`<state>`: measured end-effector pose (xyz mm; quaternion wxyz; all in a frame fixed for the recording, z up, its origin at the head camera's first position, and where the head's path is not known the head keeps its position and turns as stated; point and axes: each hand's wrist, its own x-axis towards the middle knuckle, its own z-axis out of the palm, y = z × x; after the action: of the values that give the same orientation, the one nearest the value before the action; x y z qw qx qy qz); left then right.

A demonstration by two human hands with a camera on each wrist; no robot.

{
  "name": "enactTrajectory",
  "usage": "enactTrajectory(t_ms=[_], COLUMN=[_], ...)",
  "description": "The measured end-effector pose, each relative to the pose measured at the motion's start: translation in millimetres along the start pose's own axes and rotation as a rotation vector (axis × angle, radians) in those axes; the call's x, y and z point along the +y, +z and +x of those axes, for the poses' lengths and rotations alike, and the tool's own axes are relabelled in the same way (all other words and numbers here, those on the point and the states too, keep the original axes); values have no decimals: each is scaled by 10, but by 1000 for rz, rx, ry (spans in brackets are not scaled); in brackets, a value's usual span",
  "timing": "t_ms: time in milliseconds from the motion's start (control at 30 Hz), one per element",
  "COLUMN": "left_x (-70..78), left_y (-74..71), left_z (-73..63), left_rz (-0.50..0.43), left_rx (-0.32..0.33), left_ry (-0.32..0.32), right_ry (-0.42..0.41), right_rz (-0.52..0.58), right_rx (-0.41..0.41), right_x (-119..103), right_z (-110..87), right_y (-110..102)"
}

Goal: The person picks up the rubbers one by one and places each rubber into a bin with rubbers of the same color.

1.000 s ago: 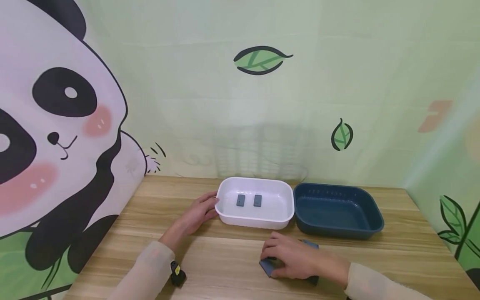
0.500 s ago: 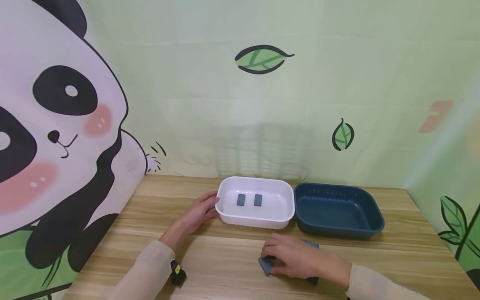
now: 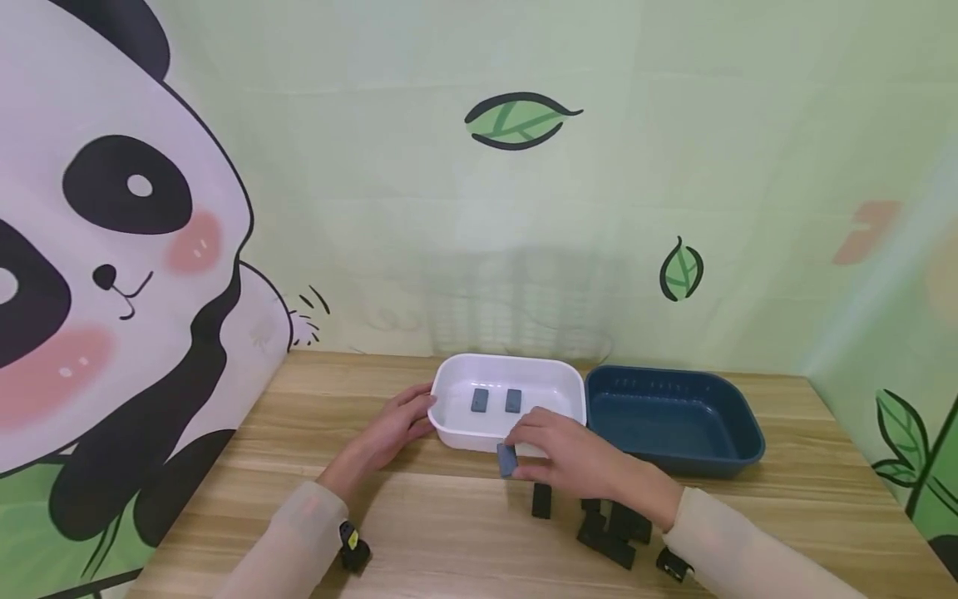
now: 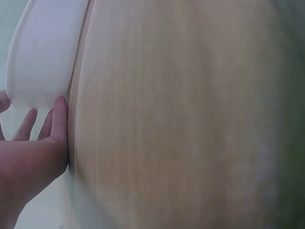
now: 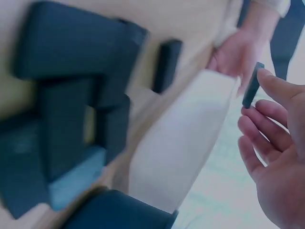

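My right hand (image 3: 570, 453) pinches a small blue-grey rectangular tile (image 3: 506, 460) between thumb and fingertips, just above the near rim of the white basin (image 3: 479, 441). In the right wrist view the held tile (image 5: 253, 87) stands on edge, its narrow side showing. Two similar tiles (image 3: 480, 400) lie flat and side by side on the basin's floor. My left hand (image 3: 395, 428) rests against the basin's left end; in the left wrist view its fingers (image 4: 59, 117) are extended and touch the white wall.
Several dark tiles (image 3: 608, 541) lie in a loose pile under my right forearm. One dark tile (image 3: 542, 501) lies apart to their left. A dark blue basin (image 3: 674, 462) stands right of the white one. Behind the wooden table (image 3: 434, 532) hangs a panda-print cloth (image 3: 359, 166).
My right hand has lifted the tile from the pile and carried it up and left to the white basin's near rim, uncovering the dark tiles below. The left hand has stayed in place.
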<state>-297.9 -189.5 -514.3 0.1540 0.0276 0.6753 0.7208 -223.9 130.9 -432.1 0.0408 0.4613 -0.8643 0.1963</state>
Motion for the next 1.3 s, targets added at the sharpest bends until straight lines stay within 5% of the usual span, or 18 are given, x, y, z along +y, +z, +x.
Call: enactTrajectory(t_ms=[367,733,1300], left_x=[39,39,10], left_y=[12,-15,24], left_z=[-9,17,0], left_rz=[15,36,30], left_rx=[-21,2,4], left_ry=[4,-8,10], right_ry=[175,269,391], right_rz=[18,167,317], right_rx=[164,97,-13], right_x=[296,439,523], right_z=[423,826,903], right_y=[90,435,503])
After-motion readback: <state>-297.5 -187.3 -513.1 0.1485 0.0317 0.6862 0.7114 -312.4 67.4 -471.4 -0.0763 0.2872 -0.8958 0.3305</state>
